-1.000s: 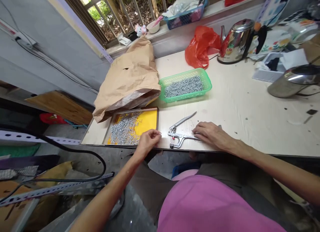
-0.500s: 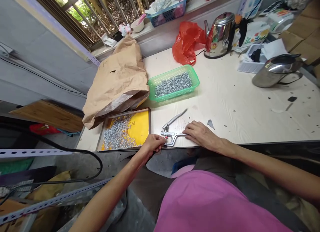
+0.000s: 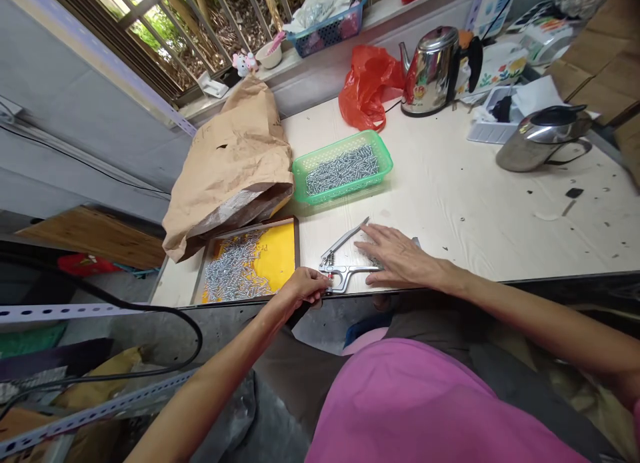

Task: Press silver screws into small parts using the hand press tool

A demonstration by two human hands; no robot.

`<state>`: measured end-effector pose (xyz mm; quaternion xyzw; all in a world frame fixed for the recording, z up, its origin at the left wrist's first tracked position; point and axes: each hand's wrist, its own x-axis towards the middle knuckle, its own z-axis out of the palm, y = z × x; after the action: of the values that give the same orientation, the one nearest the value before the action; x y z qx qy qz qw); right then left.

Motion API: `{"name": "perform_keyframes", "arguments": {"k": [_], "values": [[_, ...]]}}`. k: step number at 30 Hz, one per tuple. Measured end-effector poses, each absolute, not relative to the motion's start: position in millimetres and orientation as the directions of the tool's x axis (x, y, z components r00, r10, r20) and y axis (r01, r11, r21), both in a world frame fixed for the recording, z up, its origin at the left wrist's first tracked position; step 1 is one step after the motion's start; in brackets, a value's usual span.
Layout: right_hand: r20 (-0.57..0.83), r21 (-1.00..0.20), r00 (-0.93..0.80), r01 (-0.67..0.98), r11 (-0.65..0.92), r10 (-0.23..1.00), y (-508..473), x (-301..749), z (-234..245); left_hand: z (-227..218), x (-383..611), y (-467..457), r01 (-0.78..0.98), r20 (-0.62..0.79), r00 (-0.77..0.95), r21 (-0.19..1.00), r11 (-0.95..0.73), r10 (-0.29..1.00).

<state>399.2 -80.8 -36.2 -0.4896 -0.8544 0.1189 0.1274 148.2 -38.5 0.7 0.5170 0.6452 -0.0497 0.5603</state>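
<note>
A pair of silver snap pliers [image 3: 345, 271] lies on the table near its front edge, its two handles spread apart and pointing right. A spring and a small red part show by the jaws. At the jaw end, my left hand [image 3: 307, 286] is closed in a pinch; what sits between its fingertips is hidden. A dark piece hangs below these fingers. My right hand [image 3: 397, 255] is open over the handle ends, with fingers spread. Left of the pliers, a shallow tray [image 3: 297, 250] with a yellow bottom holds many small metal pieces.
Behind the pliers stands a green basket [image 3: 344, 192] of small metal pieces. A brown paper bag [image 3: 233, 153] leans over the tray. Farther back are a red plastic bag [image 3: 367, 90], a steel kettle [image 3: 430, 73] and a metal jug [image 3: 537, 140]. Scraps lie on the right.
My right hand has opened from the lower handle and spread upward toward the upper handle. My left hand stays at the jaws. The view has shifted slightly.
</note>
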Motion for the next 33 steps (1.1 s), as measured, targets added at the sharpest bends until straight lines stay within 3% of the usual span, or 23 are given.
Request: {"name": "perform_keyframes", "arguments": {"k": [6,21,24,27,30,33], "values": [[-0.057,-0.26,-0.559,0.808,0.528,0.827,-41.4,401.6,-36.0,-4.0,145.0,-39.8,0.706,-0.759,0.149,0.531,0.47,0.633],[-0.012,-0.216,-0.505,0.844,0.491,0.863,-47.5,398.3,-31.3,-3.2,145.4,-42.4,0.746,-0.75,0.136,0.507,0.431,0.648],[-0.017,-0.252,-0.502,0.839,0.483,0.864,-57.1,397.4,-26.2,0.4,148.1,-51.8,0.872,-0.595,0.128,0.449,0.196,0.794],[-0.003,-0.289,-0.511,0.823,0.489,0.859,-66.6,396.2,-20.0,2.1,159.7,-62.6,0.905,-0.235,0.33,0.353,-0.236,0.914],[0.008,-0.318,-0.494,0.823,0.47,0.87,-72.5,395.4,-15.6,-2.4,180.2,-61.6,0.779,-0.053,0.601,0.262,-0.57,0.797],[-0.014,-0.351,-0.468,0.83,0.434,0.884,-74.3,398.6,-15.4,-11.3,197.9,-46.3,0.644,-0.063,0.759,0.218,-0.733,0.648]]}}
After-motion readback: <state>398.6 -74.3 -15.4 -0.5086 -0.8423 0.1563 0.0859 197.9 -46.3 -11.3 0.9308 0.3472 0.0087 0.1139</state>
